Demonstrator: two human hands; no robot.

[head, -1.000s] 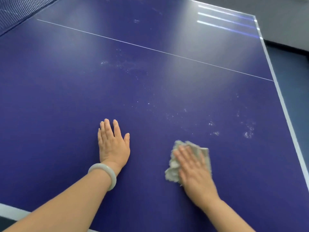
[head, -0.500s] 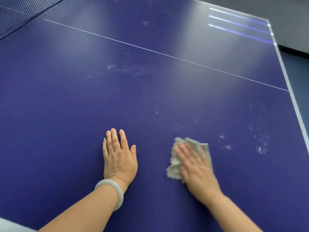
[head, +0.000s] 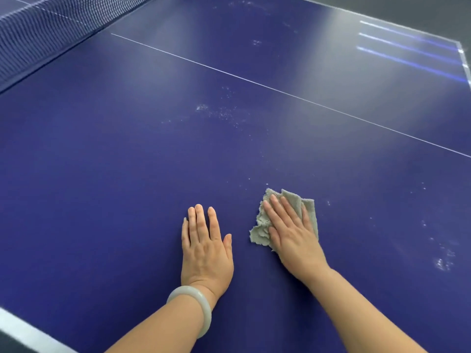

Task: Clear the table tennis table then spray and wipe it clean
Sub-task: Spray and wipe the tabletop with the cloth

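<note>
The blue table tennis table (head: pixel 102 174) fills the view, with a thin white centre line (head: pixel 280 90) crossing it. My right hand (head: pixel 290 230) presses flat with straight fingers on a crumpled grey cloth (head: pixel 260 225) lying on the table. My left hand (head: pixel 204 245) rests flat on the bare surface just left of the cloth, a pale bangle on its wrist. Patches of white spray droplets (head: pixel 219 110) sit further up the table, and more spray droplets (head: pixel 443 261) lie at the right.
The net (head: pixel 38 34) runs across the far left corner. A white edge stripe (head: pixel 30 332) marks the near left border. The table's far right corner (head: pixel 461 49) shows bright light reflections, with dark floor beyond it.
The view has shifted, bringing the net into sight. My right hand has moved the cloth a little to the left, closer to my left hand, which stays flat on the table.
</note>
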